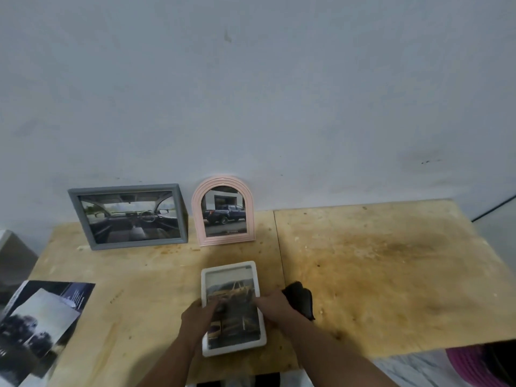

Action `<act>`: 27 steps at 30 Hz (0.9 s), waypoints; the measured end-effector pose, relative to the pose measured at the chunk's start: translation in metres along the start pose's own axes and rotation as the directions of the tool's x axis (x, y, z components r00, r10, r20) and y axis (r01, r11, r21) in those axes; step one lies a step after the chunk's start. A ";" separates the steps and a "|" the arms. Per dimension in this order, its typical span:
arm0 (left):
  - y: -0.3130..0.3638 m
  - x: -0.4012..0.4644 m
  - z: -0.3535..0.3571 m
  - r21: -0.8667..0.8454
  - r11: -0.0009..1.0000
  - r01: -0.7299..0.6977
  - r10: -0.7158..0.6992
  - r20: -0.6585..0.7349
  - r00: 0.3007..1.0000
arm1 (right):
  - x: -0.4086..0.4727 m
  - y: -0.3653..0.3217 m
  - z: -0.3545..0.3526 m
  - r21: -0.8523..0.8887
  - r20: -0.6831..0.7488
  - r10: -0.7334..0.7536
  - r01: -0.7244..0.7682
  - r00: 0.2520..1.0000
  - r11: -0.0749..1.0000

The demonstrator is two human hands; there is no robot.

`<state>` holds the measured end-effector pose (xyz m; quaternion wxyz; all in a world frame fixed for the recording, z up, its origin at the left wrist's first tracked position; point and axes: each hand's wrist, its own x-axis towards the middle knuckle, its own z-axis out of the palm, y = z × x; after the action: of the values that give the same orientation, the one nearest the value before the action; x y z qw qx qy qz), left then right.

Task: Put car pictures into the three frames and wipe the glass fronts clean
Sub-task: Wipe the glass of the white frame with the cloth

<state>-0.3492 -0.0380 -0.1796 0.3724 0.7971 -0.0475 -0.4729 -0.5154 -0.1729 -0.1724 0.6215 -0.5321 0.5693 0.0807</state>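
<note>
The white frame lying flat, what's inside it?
Inside the white frame is a picture of a yellow car. The left hand and right hand rest on its front, hiding parts of the picture. What lies behind the picture cannot be seen.

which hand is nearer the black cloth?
Right. The right hand touches the black cloth on its right side while its fingers reach onto the white frame. The left hand is across the frame, on its left edge.
</note>
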 end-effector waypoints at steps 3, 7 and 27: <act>0.022 0.002 0.017 0.099 0.986 -0.135 0.136 -0.011 0.991 | -0.003 -0.003 -0.029 0.095 -0.060 -0.035 0.041 0.998 0.995; 0.068 -0.001 0.052 0.086 0.961 -0.263 0.262 0.020 0.965 | -0.009 -0.019 -0.078 0.109 -0.227 -0.137 0.165 0.964 0.980; 0.218 0.050 0.179 0.052 0.906 -0.420 0.390 0.287 0.875 | 0.087 -0.099 -0.203 0.102 -0.472 -0.242 0.325 0.848 0.940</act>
<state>-0.4031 -0.3143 -0.1262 0.4077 0.7172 -0.2902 -0.4849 -0.5421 -0.4114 -0.1413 0.5217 -0.5570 0.6179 -0.1893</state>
